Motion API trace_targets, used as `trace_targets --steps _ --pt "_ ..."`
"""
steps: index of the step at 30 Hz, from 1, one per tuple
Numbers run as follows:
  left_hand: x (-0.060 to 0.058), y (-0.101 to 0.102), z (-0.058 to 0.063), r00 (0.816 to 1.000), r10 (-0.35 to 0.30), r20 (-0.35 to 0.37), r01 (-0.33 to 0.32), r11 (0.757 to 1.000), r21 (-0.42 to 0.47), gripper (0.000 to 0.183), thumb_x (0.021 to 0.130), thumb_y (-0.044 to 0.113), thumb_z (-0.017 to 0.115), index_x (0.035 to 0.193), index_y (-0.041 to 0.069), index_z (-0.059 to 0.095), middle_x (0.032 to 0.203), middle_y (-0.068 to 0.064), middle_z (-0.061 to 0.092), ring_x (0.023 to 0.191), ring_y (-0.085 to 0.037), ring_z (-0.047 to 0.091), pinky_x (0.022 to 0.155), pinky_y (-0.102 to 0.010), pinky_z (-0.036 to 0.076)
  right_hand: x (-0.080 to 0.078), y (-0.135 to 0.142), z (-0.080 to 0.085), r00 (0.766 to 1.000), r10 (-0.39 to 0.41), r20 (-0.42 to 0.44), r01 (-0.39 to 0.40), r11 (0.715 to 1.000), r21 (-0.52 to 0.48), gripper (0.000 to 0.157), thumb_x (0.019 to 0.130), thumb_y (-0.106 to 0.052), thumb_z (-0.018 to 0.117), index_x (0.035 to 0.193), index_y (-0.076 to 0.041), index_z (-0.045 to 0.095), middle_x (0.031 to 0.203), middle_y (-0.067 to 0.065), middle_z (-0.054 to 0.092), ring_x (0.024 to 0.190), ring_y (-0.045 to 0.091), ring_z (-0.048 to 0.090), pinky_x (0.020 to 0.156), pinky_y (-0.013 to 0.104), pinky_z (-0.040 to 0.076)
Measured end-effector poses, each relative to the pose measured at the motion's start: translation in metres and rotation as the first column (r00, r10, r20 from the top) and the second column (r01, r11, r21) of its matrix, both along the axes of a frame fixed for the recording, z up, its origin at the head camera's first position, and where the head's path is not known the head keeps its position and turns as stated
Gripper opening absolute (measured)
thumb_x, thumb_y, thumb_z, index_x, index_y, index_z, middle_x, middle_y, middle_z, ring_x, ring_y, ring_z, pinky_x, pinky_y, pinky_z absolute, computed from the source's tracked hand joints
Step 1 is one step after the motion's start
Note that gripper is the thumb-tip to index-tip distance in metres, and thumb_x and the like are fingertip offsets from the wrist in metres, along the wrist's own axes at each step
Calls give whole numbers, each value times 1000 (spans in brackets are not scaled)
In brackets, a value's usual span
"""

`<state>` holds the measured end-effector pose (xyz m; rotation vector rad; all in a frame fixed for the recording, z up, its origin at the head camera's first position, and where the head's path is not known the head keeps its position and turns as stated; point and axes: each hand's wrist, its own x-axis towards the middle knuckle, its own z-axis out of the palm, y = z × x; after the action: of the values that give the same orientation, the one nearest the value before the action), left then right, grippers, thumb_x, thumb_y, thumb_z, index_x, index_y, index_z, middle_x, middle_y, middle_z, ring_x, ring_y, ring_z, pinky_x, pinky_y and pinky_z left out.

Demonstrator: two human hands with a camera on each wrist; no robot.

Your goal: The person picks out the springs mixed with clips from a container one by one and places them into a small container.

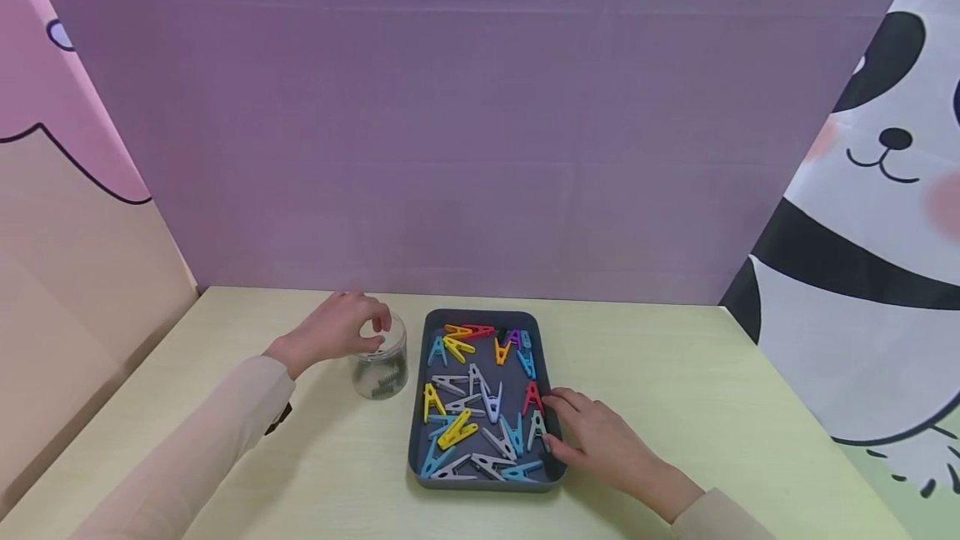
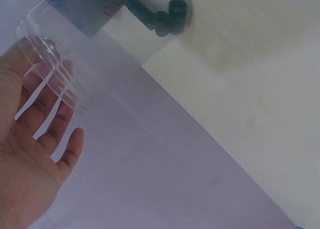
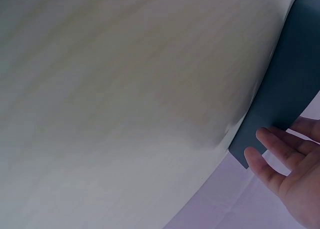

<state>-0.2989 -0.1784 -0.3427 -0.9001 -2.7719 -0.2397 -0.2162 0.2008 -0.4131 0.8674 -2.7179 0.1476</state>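
In the head view, my left hand point(image 1: 336, 332) hovers at the mouth of a clear round jar point(image 1: 386, 382), its fingers loosely bent and the thumb apart from them. Dark green springy pieces point(image 2: 140, 11) lie inside the jar; the left wrist view shows the fingers through the jar's rim. I see nothing held there. My right hand point(image 1: 603, 444) touches the right side of a dark grey tray point(image 1: 480, 314), fingers relaxed along its edge. Several plastic clips lie scattered in the tray, among them a yellow clip point(image 1: 457, 430), a red clip point(image 1: 532, 397) and a purple clip point(image 1: 514, 337).
A pale wooden table point(image 1: 660, 373) carries the jar and tray, with the jar just left of the tray. A purple backdrop point(image 1: 465, 123) rises behind the table. A panda-print sheet point(image 1: 877, 273) hangs at the right, and a pink-and-beige sheet point(image 1: 67, 215) at the left.
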Motion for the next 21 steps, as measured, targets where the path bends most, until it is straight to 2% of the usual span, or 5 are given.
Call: trace_targets --steps 4,9,15,21 --pt "-1 1 3 1000 -10 -5 10 1000 7 13 77 24 69 88 19 65 81 10 64 81 -13 52 79 -39 42 0 0 1 1000 -12 20 12 1000 2 46 82 -36 62 116 -6 57 117 9 58 104 22 58 82 38 50" --pt "-2 7 9 1000 3 -2 -3 1000 13 14 77 24 69 90 20 65 84 9 64 83 -14 52 84 -42 40 1 0 1 999 -15 32 15 1000 2 46 83 -37 61 116 -6 57 118 9 57 105 23 57 83 38 50" --pt "-1 21 19 1000 6 9 -7 1000 23 17 79 24 69 94 19 65 91 5 65 90 -16 54 89 -45 38 0 0 0 1000 -12 19 12 1000 3 47 82 -38 62 117 -6 57 118 9 57 104 22 58 83 38 50" --pt "-2 39 19 1000 -13 9 13 999 29 18 79 25 69 96 20 65 94 5 65 92 -16 53 91 -44 38 1 -1 1 1000 -12 21 12 1000 -9 46 82 -36 63 116 -6 58 117 9 58 102 22 59 82 38 51"
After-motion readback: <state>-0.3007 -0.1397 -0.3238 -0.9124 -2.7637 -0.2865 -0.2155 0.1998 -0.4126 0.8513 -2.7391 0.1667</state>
